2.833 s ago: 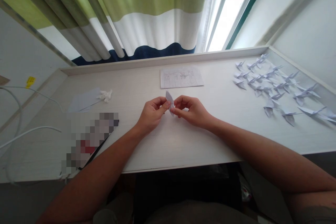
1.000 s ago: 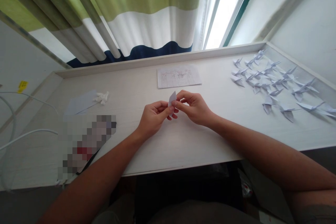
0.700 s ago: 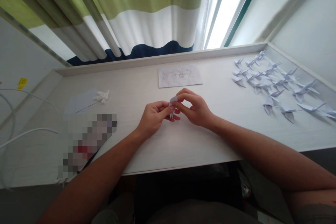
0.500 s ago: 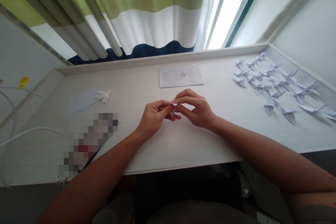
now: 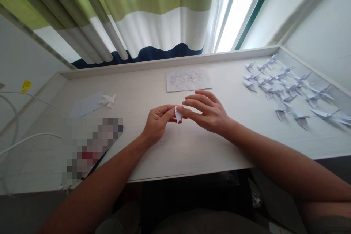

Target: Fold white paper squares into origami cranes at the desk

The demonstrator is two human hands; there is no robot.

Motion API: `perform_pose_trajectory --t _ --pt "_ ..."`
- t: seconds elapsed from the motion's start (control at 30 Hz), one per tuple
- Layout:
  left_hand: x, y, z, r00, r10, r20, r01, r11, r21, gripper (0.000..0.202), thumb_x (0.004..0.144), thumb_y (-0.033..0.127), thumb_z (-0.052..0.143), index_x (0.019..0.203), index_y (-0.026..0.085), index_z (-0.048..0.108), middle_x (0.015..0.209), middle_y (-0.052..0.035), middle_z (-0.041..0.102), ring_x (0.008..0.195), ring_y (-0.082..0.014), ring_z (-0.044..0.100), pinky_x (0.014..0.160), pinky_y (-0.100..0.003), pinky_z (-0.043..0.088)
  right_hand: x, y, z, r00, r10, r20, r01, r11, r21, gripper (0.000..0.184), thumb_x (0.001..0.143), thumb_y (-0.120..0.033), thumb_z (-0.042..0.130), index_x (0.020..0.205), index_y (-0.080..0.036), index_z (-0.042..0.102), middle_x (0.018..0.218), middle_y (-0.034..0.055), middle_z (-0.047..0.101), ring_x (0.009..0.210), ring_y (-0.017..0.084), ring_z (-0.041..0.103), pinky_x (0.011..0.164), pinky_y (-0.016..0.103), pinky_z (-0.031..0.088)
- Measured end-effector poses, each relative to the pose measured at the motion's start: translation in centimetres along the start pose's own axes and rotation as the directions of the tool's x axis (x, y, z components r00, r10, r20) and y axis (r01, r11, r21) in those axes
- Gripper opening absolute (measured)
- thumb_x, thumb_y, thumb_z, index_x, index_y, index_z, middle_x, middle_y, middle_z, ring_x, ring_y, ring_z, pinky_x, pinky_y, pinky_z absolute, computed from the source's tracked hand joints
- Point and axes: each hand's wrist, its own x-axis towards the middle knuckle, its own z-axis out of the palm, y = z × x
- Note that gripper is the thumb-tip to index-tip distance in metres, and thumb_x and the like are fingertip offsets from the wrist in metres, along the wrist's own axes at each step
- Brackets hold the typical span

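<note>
A small piece of folded white paper [image 5: 179, 114] is pinched between the thumb and fingers of my left hand [image 5: 157, 122], above the middle of the desk. My right hand [image 5: 210, 112] is at its right side, with the thumb tip against the paper. The other fingers of that hand are lifted and spread, apart from the paper. Part of the paper is covered by the fingertips. Over on the right of the desk stand several folded paper cranes [image 5: 294, 86] in white.
Behind my hands lies a printed sheet [image 5: 189, 80]. To the left are flat white paper [image 5: 86, 105], a crumpled tissue [image 5: 108, 101] and a blurred-out flat object [image 5: 95, 150]. White cables [image 5: 33, 137] run along the left side. A raised rim [image 5: 142, 62] borders the desk's back.
The right fingers have lifted off the paper and spread open, while the right thumb stays at it. More of the folded paper shows. The left hand keeps its pinch.
</note>
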Motion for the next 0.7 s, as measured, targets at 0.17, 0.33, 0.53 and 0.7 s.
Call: perform_pose_trajectory --t 0.17,0.33,0.53,0.7 --pt "0.0 0.6 0.4 1.000 -0.016 -0.025 0.018 0.996 0.091 0.036 0.088 0.051 0.082 0.099 0.017 0.081 0.093 -0.0097 0.084 0.088 -0.0269 0.082 0.073 -0.035 0.066 0.0 0.2 0.3 0.995 0.097 0.018 -0.099 0.981 0.166 0.022 0.105 -0.023 0.065 0.124 -0.032 0.070 0.113 0.0024 0.078 0.109 0.022 0.072 0.105 0.047 0.053" --pt "0.1 0.6 0.6 0.999 0.011 -0.047 -0.004 0.989 0.151 0.039 0.086 0.054 0.084 0.099 0.017 0.082 0.091 -0.0098 0.084 0.087 -0.0262 0.082 0.073 -0.036 0.067 0.2 -0.4 0.5 0.909 0.393 0.142 -0.404 0.742 0.535 0.018 0.105 -0.024 0.061 0.119 -0.025 0.073 0.105 0.0068 0.080 0.096 0.022 0.075 0.088 0.042 0.060" --pt "0.0 0.2 0.5 0.997 0.053 -0.056 -0.041 0.979 0.202 0.035 0.088 0.051 0.083 0.101 0.018 0.084 0.091 -0.0085 0.084 0.087 -0.0241 0.080 0.077 -0.036 0.066 0.5 -1.0 0.6 0.793 0.532 0.298 -0.571 0.477 0.668 0.015 0.101 -0.036 0.072 0.104 -0.023 0.079 0.094 0.0046 0.080 0.083 0.018 0.075 0.079 0.036 0.060" --pt "0.0 0.1 0.5 0.998 0.040 -0.045 -0.030 0.978 0.207 0.037 0.091 0.053 0.080 0.099 0.017 0.083 0.086 -0.0085 0.083 0.088 -0.0250 0.081 0.077 -0.034 0.064 0.5 -1.1 0.7 0.790 0.556 0.260 -0.566 0.497 0.658 0.015 0.101 -0.035 0.073 0.098 -0.023 0.082 0.090 0.0041 0.079 0.082 0.018 0.074 0.075 0.035 0.059"
